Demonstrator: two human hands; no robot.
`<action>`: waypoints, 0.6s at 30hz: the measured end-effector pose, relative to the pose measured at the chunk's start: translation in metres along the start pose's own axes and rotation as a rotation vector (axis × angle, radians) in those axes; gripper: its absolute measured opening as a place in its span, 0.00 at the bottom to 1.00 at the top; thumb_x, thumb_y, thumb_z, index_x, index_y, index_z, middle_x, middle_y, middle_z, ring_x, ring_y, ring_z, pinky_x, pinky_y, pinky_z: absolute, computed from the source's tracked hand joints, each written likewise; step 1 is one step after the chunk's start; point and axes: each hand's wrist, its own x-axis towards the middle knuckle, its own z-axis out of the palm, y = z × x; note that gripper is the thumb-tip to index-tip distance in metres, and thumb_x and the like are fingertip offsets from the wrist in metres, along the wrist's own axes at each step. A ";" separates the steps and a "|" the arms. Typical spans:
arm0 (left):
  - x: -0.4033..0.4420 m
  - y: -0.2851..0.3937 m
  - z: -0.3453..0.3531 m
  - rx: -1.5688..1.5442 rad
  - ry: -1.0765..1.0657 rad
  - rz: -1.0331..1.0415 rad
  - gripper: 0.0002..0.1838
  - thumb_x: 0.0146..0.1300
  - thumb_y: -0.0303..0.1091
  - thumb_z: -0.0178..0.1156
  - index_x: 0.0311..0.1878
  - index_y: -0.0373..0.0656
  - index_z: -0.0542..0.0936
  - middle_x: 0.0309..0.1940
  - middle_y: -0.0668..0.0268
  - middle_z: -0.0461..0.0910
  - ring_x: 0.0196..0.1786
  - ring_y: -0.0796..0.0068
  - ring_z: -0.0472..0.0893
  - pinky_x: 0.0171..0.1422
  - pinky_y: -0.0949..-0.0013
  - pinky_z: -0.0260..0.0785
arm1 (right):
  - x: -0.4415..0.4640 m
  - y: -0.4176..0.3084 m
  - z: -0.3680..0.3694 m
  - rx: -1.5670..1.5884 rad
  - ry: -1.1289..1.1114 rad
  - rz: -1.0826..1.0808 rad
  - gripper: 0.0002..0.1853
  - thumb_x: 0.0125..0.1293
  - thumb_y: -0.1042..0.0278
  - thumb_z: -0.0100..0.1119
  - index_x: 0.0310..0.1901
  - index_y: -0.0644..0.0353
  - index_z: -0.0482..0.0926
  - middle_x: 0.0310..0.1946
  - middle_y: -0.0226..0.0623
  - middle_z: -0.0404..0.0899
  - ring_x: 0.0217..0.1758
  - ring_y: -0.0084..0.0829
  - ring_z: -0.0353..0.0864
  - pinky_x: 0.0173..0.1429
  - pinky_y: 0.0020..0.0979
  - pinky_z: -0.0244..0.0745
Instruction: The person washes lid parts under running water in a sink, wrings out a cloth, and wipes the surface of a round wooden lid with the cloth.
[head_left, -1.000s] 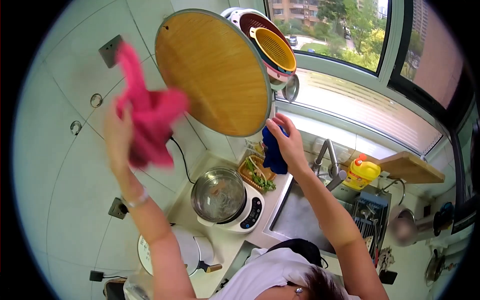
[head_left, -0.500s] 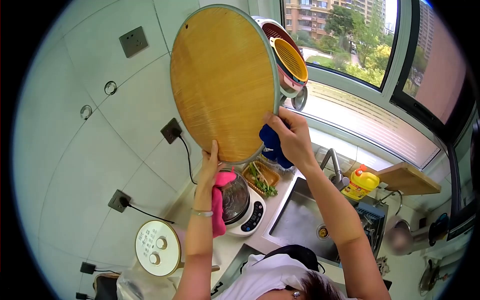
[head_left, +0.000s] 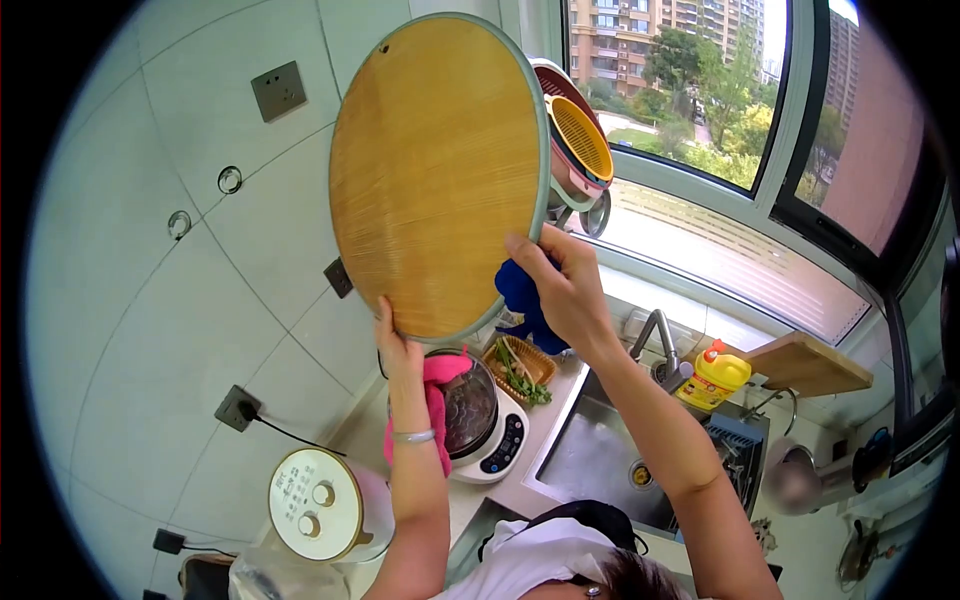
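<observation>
L hand (head_left: 402, 352) & R hand (head_left: 570, 290) grip board (head_left: 440, 180) at lower rim, prob. for balance; pink cloth (head_left: 447, 368), blue cloth (head_left: 522, 297) hang alongside.

Both arms raised forward. Left hand (head_left: 400, 350): one digit pointing up, others mostly hidden; left forearm (head_left: 420, 490) near vertical. Right hand (head_left: 568, 295): higher, thumb (head_left: 530, 256) extended leftward, fingers curled; right forearm (head_left: 648, 400) slanting up-left.
</observation>
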 end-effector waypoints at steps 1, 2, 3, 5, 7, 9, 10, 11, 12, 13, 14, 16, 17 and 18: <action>-0.005 0.006 0.000 0.040 0.012 0.028 0.24 0.72 0.38 0.57 0.67 0.41 0.67 0.63 0.62 0.74 0.64 0.66 0.74 0.67 0.58 0.71 | -0.004 0.002 0.002 0.000 -0.002 0.000 0.13 0.69 0.64 0.56 0.32 0.67 0.77 0.18 0.29 0.73 0.24 0.15 0.70 0.28 0.25 0.64; -0.011 0.013 -0.001 0.082 0.024 0.057 0.24 0.72 0.37 0.57 0.67 0.40 0.67 0.63 0.61 0.74 0.64 0.65 0.74 0.66 0.57 0.72 | -0.008 0.006 0.005 0.023 -0.011 -0.011 0.14 0.70 0.64 0.56 0.31 0.67 0.76 0.19 0.26 0.73 0.23 0.15 0.69 0.28 0.24 0.64; -0.023 0.020 0.011 0.066 0.019 0.066 0.24 0.72 0.37 0.56 0.67 0.39 0.66 0.62 0.60 0.74 0.62 0.65 0.75 0.65 0.58 0.73 | -0.010 0.006 0.008 0.046 -0.021 -0.024 0.14 0.71 0.64 0.55 0.31 0.67 0.76 0.19 0.24 0.73 0.23 0.14 0.68 0.27 0.22 0.63; -0.025 0.028 0.005 0.095 0.025 0.088 0.24 0.72 0.37 0.56 0.67 0.39 0.66 0.62 0.59 0.74 0.62 0.65 0.76 0.65 0.58 0.73 | -0.015 0.001 0.014 0.077 -0.025 -0.028 0.14 0.71 0.64 0.55 0.31 0.67 0.76 0.20 0.24 0.72 0.23 0.14 0.68 0.27 0.22 0.63; -0.028 0.038 0.002 0.122 0.036 0.108 0.24 0.72 0.36 0.56 0.67 0.39 0.66 0.62 0.59 0.74 0.62 0.64 0.76 0.65 0.58 0.73 | -0.018 0.000 0.018 0.108 -0.033 -0.019 0.13 0.71 0.65 0.55 0.32 0.67 0.76 0.20 0.24 0.72 0.23 0.14 0.68 0.27 0.22 0.63; -0.031 0.049 0.006 0.169 0.017 0.117 0.25 0.71 0.37 0.57 0.67 0.38 0.66 0.61 0.59 0.74 0.61 0.64 0.76 0.63 0.58 0.74 | -0.022 -0.007 0.019 0.113 -0.031 -0.003 0.13 0.71 0.65 0.55 0.32 0.67 0.77 0.20 0.23 0.72 0.23 0.14 0.68 0.27 0.22 0.63; -0.032 0.054 0.010 0.168 0.016 0.121 0.25 0.71 0.37 0.57 0.67 0.38 0.66 0.61 0.59 0.74 0.61 0.64 0.76 0.63 0.58 0.74 | -0.023 -0.010 0.019 0.120 -0.025 0.013 0.13 0.71 0.65 0.55 0.33 0.68 0.77 0.20 0.23 0.72 0.24 0.14 0.68 0.27 0.22 0.63; -0.035 0.059 0.015 0.181 0.018 0.130 0.26 0.71 0.37 0.58 0.67 0.37 0.66 0.61 0.59 0.75 0.61 0.64 0.77 0.63 0.59 0.74 | -0.023 -0.010 0.020 0.121 -0.027 0.012 0.13 0.71 0.65 0.55 0.33 0.68 0.77 0.20 0.23 0.72 0.24 0.14 0.68 0.27 0.22 0.63; -0.038 0.064 0.020 0.196 0.021 0.138 0.26 0.71 0.37 0.59 0.67 0.37 0.66 0.61 0.59 0.75 0.60 0.64 0.77 0.62 0.59 0.75 | -0.022 -0.010 0.020 0.122 -0.020 -0.017 0.13 0.71 0.65 0.56 0.33 0.68 0.78 0.20 0.23 0.72 0.23 0.14 0.69 0.26 0.22 0.63; -0.040 0.069 0.024 0.198 0.024 0.139 0.26 0.71 0.37 0.59 0.67 0.37 0.66 0.61 0.59 0.75 0.60 0.64 0.77 0.62 0.59 0.75 | -0.022 -0.011 0.020 0.124 -0.012 -0.044 0.13 0.71 0.65 0.56 0.34 0.68 0.79 0.20 0.23 0.72 0.23 0.14 0.69 0.26 0.22 0.63; -0.040 0.073 0.029 0.208 0.026 0.151 0.26 0.71 0.36 0.59 0.67 0.37 0.66 0.60 0.59 0.75 0.60 0.65 0.77 0.62 0.60 0.75 | -0.021 -0.013 0.020 0.125 -0.013 -0.043 0.13 0.71 0.65 0.56 0.34 0.68 0.79 0.20 0.23 0.72 0.23 0.14 0.69 0.26 0.22 0.63; -0.043 0.081 0.043 0.219 0.027 0.165 0.26 0.71 0.36 0.59 0.67 0.37 0.66 0.60 0.59 0.75 0.60 0.65 0.77 0.62 0.60 0.75 | -0.018 -0.022 0.019 0.189 -0.026 -0.019 0.13 0.70 0.65 0.56 0.34 0.68 0.80 0.21 0.23 0.73 0.23 0.14 0.68 0.26 0.21 0.62; -0.046 0.085 0.050 0.231 0.001 0.181 0.26 0.71 0.35 0.59 0.68 0.38 0.65 0.61 0.59 0.74 0.60 0.65 0.76 0.62 0.61 0.74 | -0.018 -0.026 0.017 0.194 -0.041 -0.012 0.13 0.70 0.64 0.57 0.35 0.68 0.81 0.24 0.24 0.76 0.26 0.14 0.70 0.29 0.20 0.63; -0.049 0.088 0.056 0.242 -0.026 0.197 0.26 0.71 0.34 0.58 0.68 0.39 0.65 0.61 0.59 0.74 0.61 0.66 0.76 0.63 0.61 0.74 | -0.020 -0.028 0.014 0.194 -0.041 -0.012 0.13 0.70 0.64 0.57 0.35 0.68 0.81 0.24 0.24 0.76 0.26 0.14 0.70 0.29 0.20 0.63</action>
